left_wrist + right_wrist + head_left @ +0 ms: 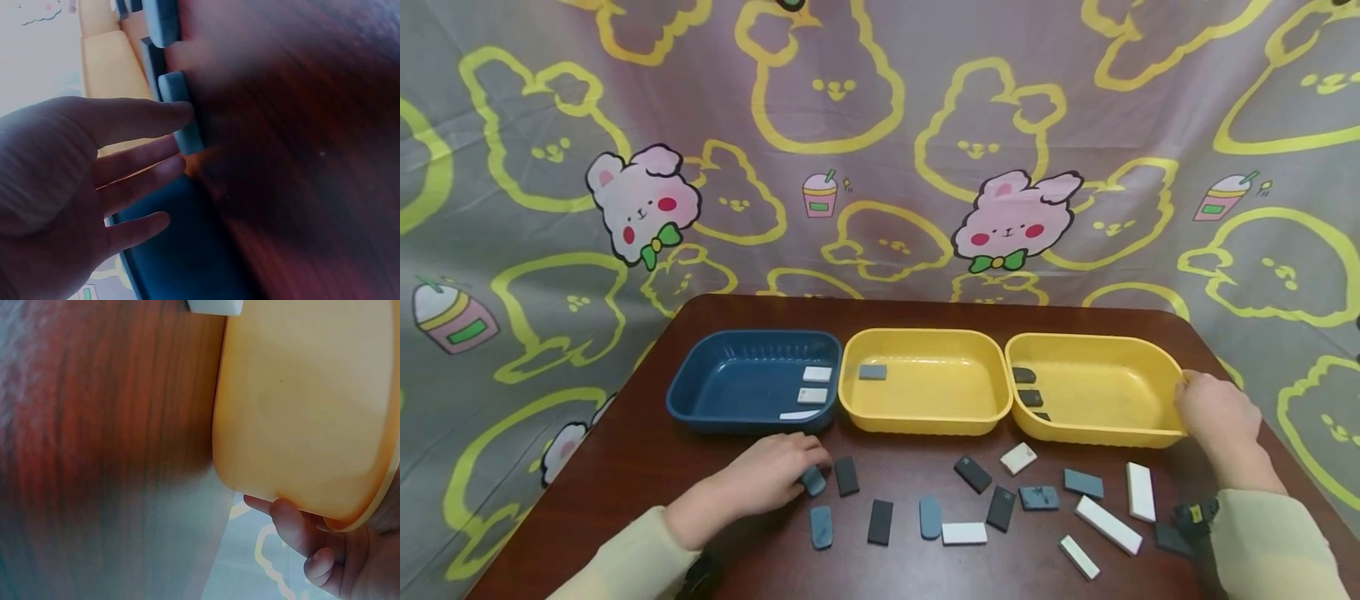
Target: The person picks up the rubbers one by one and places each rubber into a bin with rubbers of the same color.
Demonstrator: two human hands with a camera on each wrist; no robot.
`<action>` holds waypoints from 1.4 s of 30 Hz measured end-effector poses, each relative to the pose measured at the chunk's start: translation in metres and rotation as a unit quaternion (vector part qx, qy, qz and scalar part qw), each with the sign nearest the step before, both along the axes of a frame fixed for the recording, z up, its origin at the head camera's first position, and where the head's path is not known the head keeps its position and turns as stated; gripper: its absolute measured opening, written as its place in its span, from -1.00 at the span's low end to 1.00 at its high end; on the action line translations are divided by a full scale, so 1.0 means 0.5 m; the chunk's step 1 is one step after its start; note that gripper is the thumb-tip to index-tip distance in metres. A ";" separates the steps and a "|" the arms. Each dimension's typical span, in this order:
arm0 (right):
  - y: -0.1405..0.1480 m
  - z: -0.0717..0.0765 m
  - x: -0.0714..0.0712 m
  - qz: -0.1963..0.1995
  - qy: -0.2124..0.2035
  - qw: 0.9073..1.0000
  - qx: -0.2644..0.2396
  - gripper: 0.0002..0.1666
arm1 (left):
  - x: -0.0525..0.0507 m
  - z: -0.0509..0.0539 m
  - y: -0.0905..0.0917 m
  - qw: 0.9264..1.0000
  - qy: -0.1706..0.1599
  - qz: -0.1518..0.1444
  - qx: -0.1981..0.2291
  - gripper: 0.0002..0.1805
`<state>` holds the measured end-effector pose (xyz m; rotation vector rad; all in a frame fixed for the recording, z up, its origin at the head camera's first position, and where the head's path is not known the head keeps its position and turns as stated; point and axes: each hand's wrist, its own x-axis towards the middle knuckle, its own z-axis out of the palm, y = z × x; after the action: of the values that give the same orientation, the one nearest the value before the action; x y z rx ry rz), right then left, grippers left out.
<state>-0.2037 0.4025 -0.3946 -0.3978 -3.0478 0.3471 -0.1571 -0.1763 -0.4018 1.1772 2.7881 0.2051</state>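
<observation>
My left hand (763, 477) pinches a small blue-grey eraser (814, 482) just in front of the blue basin (700, 418). In the left wrist view the thumb lies across this eraser, and the other fingers reach behind it. At the far right, my right hand (1219, 412) grips the outer end of the right yellow basin (1097, 434). The right wrist view shows curled fingers (294, 528) against that basin's outside, below the rim. Beside the left hand lie a black eraser (847, 476) and another blue-grey eraser (822, 527).
A middle yellow basin (925, 423) holds one blue-grey eraser (872, 372). White pieces (812, 396) lie in the blue basin, black ones (1030, 398) in the right yellow basin. Several white, black and blue-grey erasers are scattered over the brown table (760, 567). A patterned curtain (880, 167) hangs behind.
</observation>
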 end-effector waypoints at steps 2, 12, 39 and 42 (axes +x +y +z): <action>-0.001 -0.002 0.000 -0.001 0.000 1.000 -0.001 -0.63 | -0.002 -0.005 0.000 1.000 0.008 -0.008 -0.004 -0.68; -0.004 -0.003 0.006 -0.002 0.003 1.000 -0.004 -0.63 | -0.002 -0.010 -0.002 0.999 0.025 -0.030 -0.007 -0.77; -0.011 0.019 -0.001 -0.001 -0.007 1.000 0.017 -0.41 | -0.043 0.161 0.057 0.999 0.008 0.019 0.046 -0.67; -0.046 0.040 -0.001 0.014 0.048 0.998 0.029 -0.33 | -0.067 0.169 0.073 0.999 0.023 0.021 0.041 -0.68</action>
<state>-0.2044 0.3795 -0.3749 -0.3259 -2.9640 0.2714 -0.1906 -0.1400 -0.3173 1.1554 2.8721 0.3037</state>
